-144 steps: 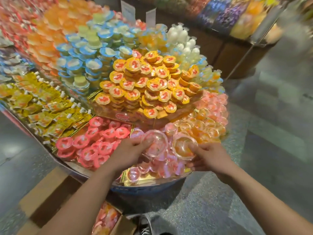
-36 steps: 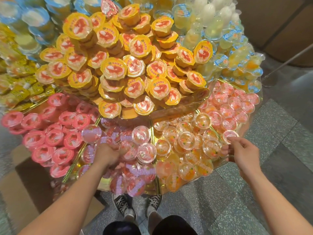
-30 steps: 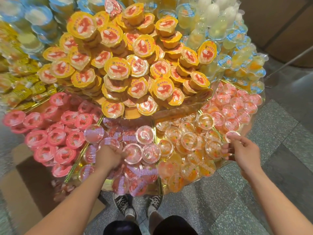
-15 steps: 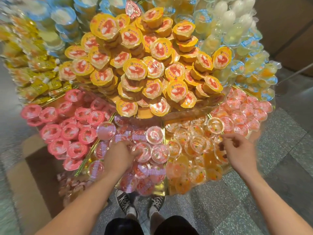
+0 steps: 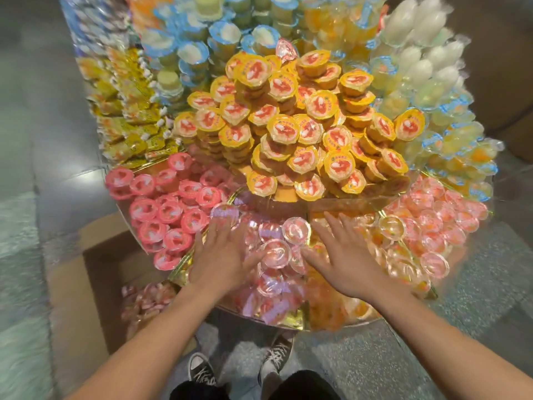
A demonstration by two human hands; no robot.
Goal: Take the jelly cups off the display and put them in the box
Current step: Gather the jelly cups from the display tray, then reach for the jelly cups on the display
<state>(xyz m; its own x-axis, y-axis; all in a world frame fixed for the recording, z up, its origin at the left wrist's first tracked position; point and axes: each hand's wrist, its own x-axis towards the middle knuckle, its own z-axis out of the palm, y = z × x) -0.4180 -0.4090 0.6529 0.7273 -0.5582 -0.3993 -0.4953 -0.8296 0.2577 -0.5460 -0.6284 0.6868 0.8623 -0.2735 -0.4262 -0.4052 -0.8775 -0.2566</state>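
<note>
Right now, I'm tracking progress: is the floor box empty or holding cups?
Partly filled. Pinkish jelly cups lie inside the open cardboard box, and bare cardboard shows beside them.

Nothing here can actually be read. The yellow lids (image 5: 339, 166) on the middle heap each carry a red picture with a short line of small characters above it, but the print is too fine and smeared to make out. The pink lids (image 5: 170, 210) show only a pale mark. The clear cups (image 5: 275, 252) at the front bear pale purple label strips, blurred. The blue-rimmed lids (image 5: 432, 141) have blue print, also illegible.
</note>
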